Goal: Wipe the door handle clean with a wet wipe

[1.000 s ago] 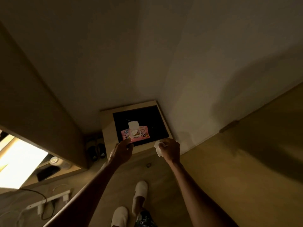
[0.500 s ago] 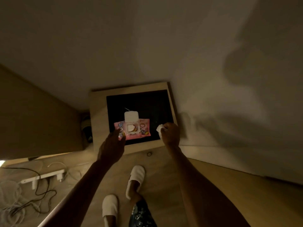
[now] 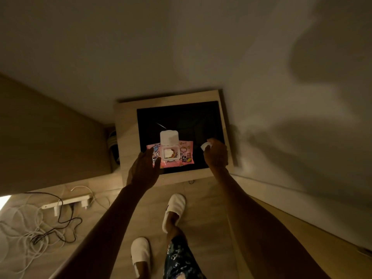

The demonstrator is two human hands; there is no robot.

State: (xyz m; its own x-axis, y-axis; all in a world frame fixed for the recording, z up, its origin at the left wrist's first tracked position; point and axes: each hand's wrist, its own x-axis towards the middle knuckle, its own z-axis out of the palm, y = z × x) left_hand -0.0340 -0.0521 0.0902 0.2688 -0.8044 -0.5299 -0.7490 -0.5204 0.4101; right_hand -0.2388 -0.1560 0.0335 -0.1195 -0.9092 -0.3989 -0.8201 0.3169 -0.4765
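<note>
A pink wet-wipe pack point(image 3: 182, 156) with its white lid point(image 3: 169, 136) flipped up lies on the black top of a small wooden table point(image 3: 125, 129). My left hand point(image 3: 144, 168) rests with spread fingers on the pack's left end. To the right of the pack, my right hand point(image 3: 216, 155) is closed around a crumpled white wet wipe point(image 3: 205, 146). No door handle is visible in the head view.
A white power strip point(image 3: 66, 202) and tangled cables point(image 3: 30, 232) lie on the floor at left. My feet in white slippers point(image 3: 174, 210) stand before the table. A wooden panel point(image 3: 40, 141) rises at left, a pale wall point(image 3: 281, 117) behind and right.
The view has swung left and down; the bright area and door at the right have left the frame. My left hand has come onto the pack's left end. My right hand keeps the wipe.
</note>
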